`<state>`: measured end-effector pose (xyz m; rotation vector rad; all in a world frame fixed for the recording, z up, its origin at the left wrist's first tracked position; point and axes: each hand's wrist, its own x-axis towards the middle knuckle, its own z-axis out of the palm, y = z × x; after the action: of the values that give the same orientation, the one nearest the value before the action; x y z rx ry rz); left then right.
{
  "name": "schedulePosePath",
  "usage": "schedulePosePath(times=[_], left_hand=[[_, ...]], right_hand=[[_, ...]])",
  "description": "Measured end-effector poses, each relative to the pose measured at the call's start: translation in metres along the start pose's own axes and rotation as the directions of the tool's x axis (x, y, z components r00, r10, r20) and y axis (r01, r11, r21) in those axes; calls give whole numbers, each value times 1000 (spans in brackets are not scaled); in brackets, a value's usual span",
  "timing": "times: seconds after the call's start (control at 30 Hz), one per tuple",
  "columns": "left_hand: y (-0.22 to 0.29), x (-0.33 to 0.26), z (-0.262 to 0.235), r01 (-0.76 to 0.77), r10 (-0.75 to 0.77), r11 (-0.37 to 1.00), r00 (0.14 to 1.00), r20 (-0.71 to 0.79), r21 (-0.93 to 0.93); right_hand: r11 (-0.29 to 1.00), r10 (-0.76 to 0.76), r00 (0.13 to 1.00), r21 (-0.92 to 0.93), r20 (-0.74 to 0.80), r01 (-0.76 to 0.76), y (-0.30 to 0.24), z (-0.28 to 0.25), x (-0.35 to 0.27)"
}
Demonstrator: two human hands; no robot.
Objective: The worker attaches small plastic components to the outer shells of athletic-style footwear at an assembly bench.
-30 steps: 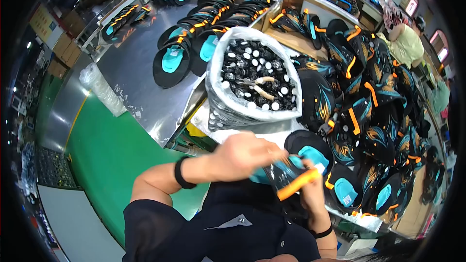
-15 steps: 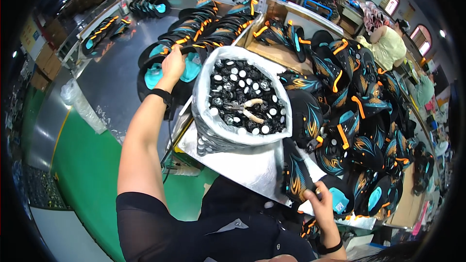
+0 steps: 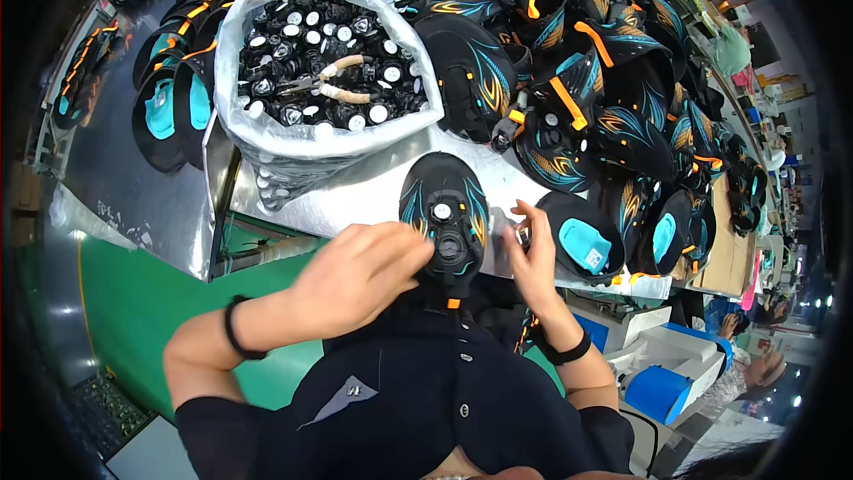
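A black shoe upper [image 3: 444, 187] with blue and orange flame patterns lies toe away at the table's near edge, against my body. A round white-topped dial [image 3: 442, 211] sits on its front. From the left, my left hand [image 3: 364, 276] reaches over its side, fingers stretched and a little blurred, fingertips at the upper; any touch is unclear. Just right of it, my right hand [image 3: 533, 258] is raised with fingers apart and nothing visibly held. A clear-lined bag [image 3: 329, 147] of black dial parts stands beyond, with pliers [image 3: 342, 78] on top.
Piled shoe uppers [image 3: 631, 129] with orange pull tabs cover the right side. Rows of similar uppers [image 3: 160, 107] line the metal table [image 3: 98, 160] at left. A blue-and-white machine [image 3: 662, 382] stands at lower right. Green floor [image 3: 178, 329] shows at left.
My left hand has come back from the left table's row, leaving the uppers there. The shoe upper my right hand held now lies before me; that hand has let go.
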<state>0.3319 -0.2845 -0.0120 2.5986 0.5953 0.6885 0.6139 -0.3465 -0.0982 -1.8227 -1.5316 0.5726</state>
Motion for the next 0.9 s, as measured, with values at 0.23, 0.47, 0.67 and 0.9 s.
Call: schedulePosePath(times=[0.23,0.47,0.67,0.9], left_hand=[[-4,31,64,517,-515,851,856,48,-92],[0,38,76,211,-265,916,957,-121,-341],[3,35,78,360,-564,507,826,14,-783],[4,17,49,311,-297,880,950,97,-359]], right_hand=[[946,-181,984,275,7,172,-25,7,24],[921,-90,995,384,41,68,-5,27,18],[882,-151,723,422,674,-210,-46,-31,8],[905,-169,835,417,525,-79,-40,-12,4]])
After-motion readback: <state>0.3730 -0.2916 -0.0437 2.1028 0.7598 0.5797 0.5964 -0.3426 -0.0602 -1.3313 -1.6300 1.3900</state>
